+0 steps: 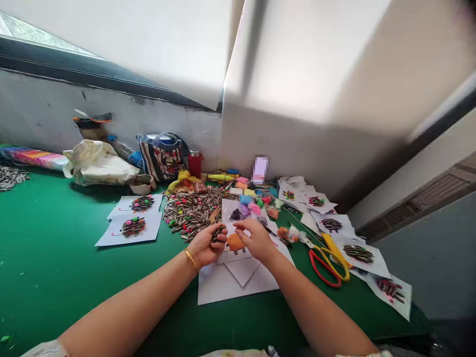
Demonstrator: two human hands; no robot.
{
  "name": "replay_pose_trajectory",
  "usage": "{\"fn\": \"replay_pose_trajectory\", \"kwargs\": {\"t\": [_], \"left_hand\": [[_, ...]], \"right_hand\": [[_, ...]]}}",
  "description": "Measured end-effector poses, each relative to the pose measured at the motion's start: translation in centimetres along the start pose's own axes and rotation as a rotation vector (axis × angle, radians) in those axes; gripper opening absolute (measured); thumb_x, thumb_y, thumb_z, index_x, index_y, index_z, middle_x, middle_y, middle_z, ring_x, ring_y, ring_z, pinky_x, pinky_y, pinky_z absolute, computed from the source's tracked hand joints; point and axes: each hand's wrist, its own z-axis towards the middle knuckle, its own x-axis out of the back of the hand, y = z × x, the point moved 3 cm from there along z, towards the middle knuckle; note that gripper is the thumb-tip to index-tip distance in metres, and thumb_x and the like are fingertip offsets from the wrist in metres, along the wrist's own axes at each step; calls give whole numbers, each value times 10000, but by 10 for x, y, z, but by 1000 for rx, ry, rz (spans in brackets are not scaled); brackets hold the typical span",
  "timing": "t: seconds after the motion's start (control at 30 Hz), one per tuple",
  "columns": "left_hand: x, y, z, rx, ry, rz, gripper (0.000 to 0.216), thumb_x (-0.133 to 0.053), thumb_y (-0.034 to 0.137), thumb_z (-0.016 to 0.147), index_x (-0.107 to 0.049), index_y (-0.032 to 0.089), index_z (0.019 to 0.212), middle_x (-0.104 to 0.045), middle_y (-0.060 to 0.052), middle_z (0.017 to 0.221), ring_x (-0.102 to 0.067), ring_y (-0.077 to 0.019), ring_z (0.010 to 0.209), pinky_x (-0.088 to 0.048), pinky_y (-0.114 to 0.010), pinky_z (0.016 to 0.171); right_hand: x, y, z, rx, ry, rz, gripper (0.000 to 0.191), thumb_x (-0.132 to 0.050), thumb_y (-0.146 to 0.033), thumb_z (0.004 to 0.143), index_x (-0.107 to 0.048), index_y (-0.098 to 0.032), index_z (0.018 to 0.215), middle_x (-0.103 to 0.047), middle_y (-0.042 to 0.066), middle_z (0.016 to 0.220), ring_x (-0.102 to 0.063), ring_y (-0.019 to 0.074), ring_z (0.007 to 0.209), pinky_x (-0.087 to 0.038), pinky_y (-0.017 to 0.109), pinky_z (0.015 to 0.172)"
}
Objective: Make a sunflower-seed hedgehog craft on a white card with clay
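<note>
My left hand (205, 249), with a gold bangle at the wrist, is curled around a few striped sunflower seeds (218, 234). My right hand (259, 241) hovers over a flat orange clay shape (235, 242) with dark legs, on a white paper sheet (223, 292). Its fingers are drawn together; whatever they may pinch is too small or hidden to make out. Beyond my hands spreads a big heap of sunflower seeds (201, 206) dotted with small coloured balls. Lumps of coloured clay (255, 208) lie just past the sheet.
Red-handled and yellow-handled scissors (327, 270) lie at right. Papers bearing seed hedgehogs (128, 233) rest at left, and several more (359, 254) line the right edge. A striped bag (163, 156), a cream plastic bag (98, 163) and a small bowl (142, 184) stand by the wall.
</note>
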Motion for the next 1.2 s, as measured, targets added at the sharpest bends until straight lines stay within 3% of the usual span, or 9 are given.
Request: {"fn": "replay_pose_trajectory", "kwargs": {"t": [0.27, 0.73, 1.0, 1.2], "left_hand": [[7, -11, 1, 50, -4, 4, 122, -470, 209, 959, -505, 110, 896, -480, 4, 718, -433, -14, 441, -248, -76, 295], [21, 6, 3, -22, -5, 18, 157, -463, 224, 956, -504, 116, 851, -442, 22, 699, -389, -9, 427, -251, -83, 299], [23, 5, 3, -30, -23, -6, 162, -459, 228, 959, -510, 115, 856, -436, 26, 698, -391, -11, 433, -261, -89, 304], [23, 4, 3, -18, -29, 4, 153, -480, 226, 949, -515, 114, 851, -433, 25, 700, -385, -9, 433, -258, -89, 306]], "right_hand": [[-25, 0, 10, -85, -74, 167, 90, -608, -231, 820, -693, -211, 843, -693, 22, 849, -614, 175, 833, -463, 302, 785], [-14, 51, -4, -400, -78, 278, 142, -536, -311, 809, -599, -183, 812, -582, 0, 769, -522, 142, 702, -402, 261, 610], [-15, 51, -3, -509, -57, 491, 147, -571, -327, 776, -563, -180, 774, -571, -12, 730, -520, 128, 672, -407, 260, 614], [-8, 42, -6, -484, -97, 569, 117, -573, -299, 775, -541, -194, 815, -611, -2, 725, -587, 150, 710, -456, 276, 654]]}}
